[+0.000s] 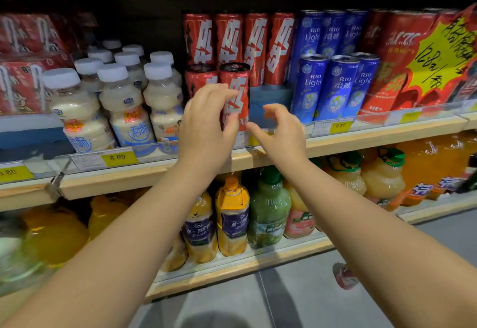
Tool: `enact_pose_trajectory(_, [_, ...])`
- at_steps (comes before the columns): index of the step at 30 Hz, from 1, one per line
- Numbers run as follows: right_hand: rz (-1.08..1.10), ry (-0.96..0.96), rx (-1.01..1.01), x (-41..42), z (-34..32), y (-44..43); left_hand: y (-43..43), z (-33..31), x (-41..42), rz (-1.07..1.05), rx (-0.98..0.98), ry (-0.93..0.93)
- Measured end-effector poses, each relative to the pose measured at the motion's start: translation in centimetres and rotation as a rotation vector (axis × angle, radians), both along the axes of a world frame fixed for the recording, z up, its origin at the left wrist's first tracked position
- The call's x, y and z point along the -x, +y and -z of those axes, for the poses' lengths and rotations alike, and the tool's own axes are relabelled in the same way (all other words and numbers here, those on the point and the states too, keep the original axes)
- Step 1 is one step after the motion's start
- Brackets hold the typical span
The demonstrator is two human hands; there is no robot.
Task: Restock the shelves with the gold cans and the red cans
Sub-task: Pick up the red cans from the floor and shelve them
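Note:
A back row of tall red cans (240, 38) stands on the middle shelf (374, 135). Two more red cans stand in front of it: one (200, 77) on the left and one (236, 79) beside it. My left hand (207, 128) hovers in front of the right-hand front can, fingers and thumb loosely curved in a C, and I see no grip on it. My right hand (282, 131) is curved the same way, holding nothing, in front of a bare patch of shelf (268, 100). One red can (344, 276) lies on the floor at the lower right. No gold cans are in view.
Blue cans (333, 87) stand right of the bare patch, with red multipacks and a yellow price sign (444, 51) beyond. White-capped milk drink bottles (121, 100) fill the left. Juice bottles (232, 214) line the shelf below. Grey floor lies underneath.

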State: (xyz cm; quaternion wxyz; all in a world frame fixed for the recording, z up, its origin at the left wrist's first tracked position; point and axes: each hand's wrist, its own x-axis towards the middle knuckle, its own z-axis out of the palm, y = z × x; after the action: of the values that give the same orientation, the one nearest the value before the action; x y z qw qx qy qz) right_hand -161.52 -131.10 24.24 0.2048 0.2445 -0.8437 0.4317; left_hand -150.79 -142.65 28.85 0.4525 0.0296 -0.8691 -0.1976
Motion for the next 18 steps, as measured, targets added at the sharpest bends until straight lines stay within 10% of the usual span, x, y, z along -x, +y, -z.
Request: enact_pose_trajectory(18, [-0.033, -0.060, -0.159, 1.6, -1.4, -3.1, -2.1, 3.0, -0.4, -0.103, -0.208, -0.177])
